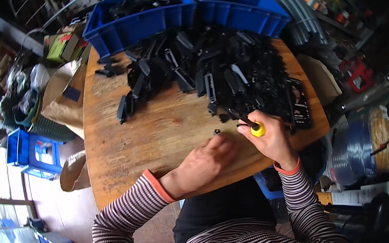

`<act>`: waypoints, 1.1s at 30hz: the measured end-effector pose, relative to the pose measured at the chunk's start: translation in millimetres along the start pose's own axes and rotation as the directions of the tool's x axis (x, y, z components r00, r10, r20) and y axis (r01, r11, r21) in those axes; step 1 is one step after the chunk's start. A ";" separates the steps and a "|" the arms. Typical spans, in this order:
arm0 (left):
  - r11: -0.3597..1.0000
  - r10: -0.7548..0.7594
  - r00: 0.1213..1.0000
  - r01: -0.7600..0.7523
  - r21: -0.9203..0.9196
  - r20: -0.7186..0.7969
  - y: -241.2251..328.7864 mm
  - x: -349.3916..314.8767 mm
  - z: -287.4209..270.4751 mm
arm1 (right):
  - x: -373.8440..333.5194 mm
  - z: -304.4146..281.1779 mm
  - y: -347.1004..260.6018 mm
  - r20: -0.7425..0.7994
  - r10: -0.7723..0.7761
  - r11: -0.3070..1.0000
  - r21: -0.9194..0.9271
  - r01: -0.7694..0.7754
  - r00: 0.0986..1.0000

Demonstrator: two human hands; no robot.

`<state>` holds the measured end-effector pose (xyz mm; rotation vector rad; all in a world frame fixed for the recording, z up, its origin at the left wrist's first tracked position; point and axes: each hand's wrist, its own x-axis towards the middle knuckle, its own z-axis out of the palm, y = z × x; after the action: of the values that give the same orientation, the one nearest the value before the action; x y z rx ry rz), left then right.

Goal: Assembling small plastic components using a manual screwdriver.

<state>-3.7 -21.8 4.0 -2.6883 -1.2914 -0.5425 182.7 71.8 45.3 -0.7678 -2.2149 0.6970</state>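
My right hand [274,139] is closed around a yellow-and-black handled tool [258,129], whose exact kind I cannot make out. Thin black lengths stick out from its fingers toward the pile. Beside it on the left, my left hand [205,161] is curled low over the wooden table [129,149], its fingers partly smeared by motion. A small black piece [217,132] shows just past those fingertips; whether they grip it is unclear. Beyond both hands spreads a heap of black plastic parts [235,77], some long and slim, others small.
Two blue bins stand at the table's far edge: the left bin [142,26] holds black parts, the right bin [244,14] stands beside it. A dark printed card or phone [299,103] lies at the right edge. Paper bags [64,97] flank the left side; wrapped spools [353,149] sit right.
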 end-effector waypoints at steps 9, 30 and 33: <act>0.980 0.048 0.997 -0.037 0.196 -0.055 13.5 -5.2 -1.2 | 18.7 18.5 5.5 0.239 -0.072 0.997 0.058 0.059 0.968; 0.985 -0.002 0.997 0.015 0.173 -0.074 18.0 -9.7 3.9 | 48.0 2.9 -12.4 0.083 0.076 0.872 0.477 -0.106 0.994; 0.987 0.014 0.997 -0.002 0.162 -0.071 17.9 -7.0 2.9 | 45.4 52.6 -1.0 0.058 0.066 0.846 0.526 -0.087 0.996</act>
<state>6.9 -37.6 -0.3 -2.5177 -1.2480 -0.5049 116.6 88.8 32.3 -0.5582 -1.8849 1.3021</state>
